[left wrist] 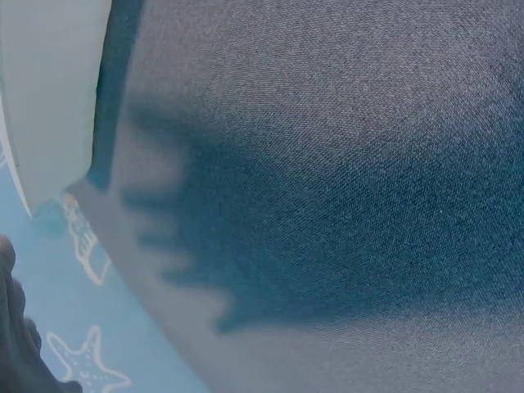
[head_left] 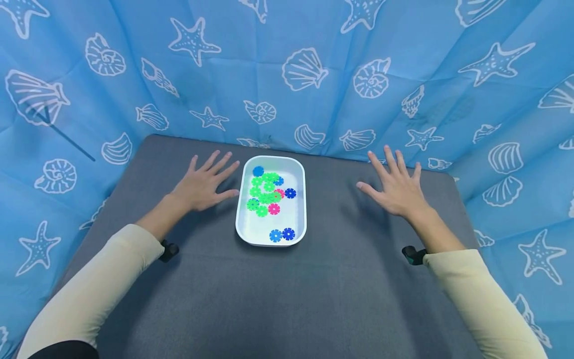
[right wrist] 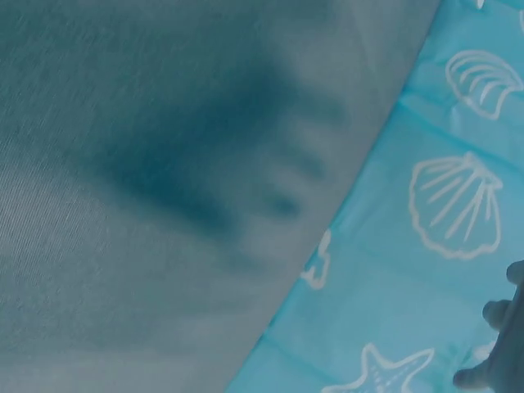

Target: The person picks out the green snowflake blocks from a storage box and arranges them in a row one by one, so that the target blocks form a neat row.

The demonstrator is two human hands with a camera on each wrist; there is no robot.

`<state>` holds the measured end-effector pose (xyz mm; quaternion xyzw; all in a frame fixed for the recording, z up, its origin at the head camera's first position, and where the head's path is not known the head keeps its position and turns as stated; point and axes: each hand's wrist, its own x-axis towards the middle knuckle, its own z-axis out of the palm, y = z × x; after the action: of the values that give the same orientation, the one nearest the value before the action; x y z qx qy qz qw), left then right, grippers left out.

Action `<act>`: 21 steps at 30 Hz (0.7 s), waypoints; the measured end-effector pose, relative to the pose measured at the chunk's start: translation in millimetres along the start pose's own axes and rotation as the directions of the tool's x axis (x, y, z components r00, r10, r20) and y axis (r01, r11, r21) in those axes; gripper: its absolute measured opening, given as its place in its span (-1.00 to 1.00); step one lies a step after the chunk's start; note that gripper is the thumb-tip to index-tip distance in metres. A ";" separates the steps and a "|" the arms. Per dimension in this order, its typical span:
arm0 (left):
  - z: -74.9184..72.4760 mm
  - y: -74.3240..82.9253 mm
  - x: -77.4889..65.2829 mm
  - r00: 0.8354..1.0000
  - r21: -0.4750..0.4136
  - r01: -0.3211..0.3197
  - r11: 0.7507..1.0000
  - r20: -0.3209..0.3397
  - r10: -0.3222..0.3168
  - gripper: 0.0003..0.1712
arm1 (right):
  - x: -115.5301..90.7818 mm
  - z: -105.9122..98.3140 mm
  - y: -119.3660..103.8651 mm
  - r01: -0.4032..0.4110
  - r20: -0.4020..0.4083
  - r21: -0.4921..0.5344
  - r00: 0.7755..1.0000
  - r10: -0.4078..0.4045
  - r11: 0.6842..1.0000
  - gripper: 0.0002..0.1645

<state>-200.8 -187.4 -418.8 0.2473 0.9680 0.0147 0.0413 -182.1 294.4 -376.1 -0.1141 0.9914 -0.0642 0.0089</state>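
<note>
A white tray (head_left: 293,224) stands on the grey table, holding several small notched discs in green, blue and pink. Most of the green discs (head_left: 262,211) cluster in its left half, with a pink disc (head_left: 274,209) beside them. Two blue discs (head_left: 288,234) lie near the front end. To the tray's left, my left hand (head_left: 199,187) is spread with straight fingers, its thumb tip right at the rim in the head view. My right hand (head_left: 396,189) is spread well to the right of the tray and holds nothing. Both hands cast shadows on the table.
The grey cloth-covered table (head_left: 287,299) ends at a blue curtain (head_left: 251,65) with white shells and starfish, which hangs behind it and along both sides. A black wrist strap (head_left: 169,251) sits at the left sleeve, another strap (head_left: 413,255) at the right.
</note>
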 end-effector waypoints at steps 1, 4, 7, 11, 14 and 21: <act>0.3 1.7 0.4 1.000 -0.007 -0.012 1.000 0.016 0.012 -0.01 | 0.2 -0.1 -3.2 0.021 -0.001 0.006 1.000 -0.021 1.000 0.07; 0.1 6.3 1.0 0.996 -0.024 -0.056 0.998 0.065 0.058 0.00 | 1.6 -1.7 -12.8 0.100 -0.014 0.034 0.995 -0.100 0.994 0.07; -1.1 9.8 0.6 0.990 -0.041 -0.091 0.995 0.109 0.095 0.02 | 4.6 -5.1 -22.2 0.140 -0.015 0.141 0.990 -0.139 0.980 0.10; -2.1 12.3 -0.2 0.984 -0.060 -0.107 0.992 0.138 0.114 0.03 | 9.6 -12.7 -35.8 0.119 0.014 0.333 0.991 -0.132 0.935 0.18; -2.5 13.4 0.4 0.981 -0.092 -0.116 0.989 0.146 0.128 0.01 | 13.2 -18.2 -45.9 0.108 0.022 0.428 0.991 -0.130 0.897 0.17; -5.3 15.6 3.7 0.973 -0.140 -0.103 0.985 0.193 0.129 0.00 | 25.7 -27.4 -66.9 0.029 0.097 0.681 0.987 -0.130 0.732 0.05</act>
<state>-197.1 -171.9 -413.0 0.3006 0.9397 0.0544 0.1538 -193.0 227.4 -340.4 -0.1496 0.8910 -0.4126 0.1157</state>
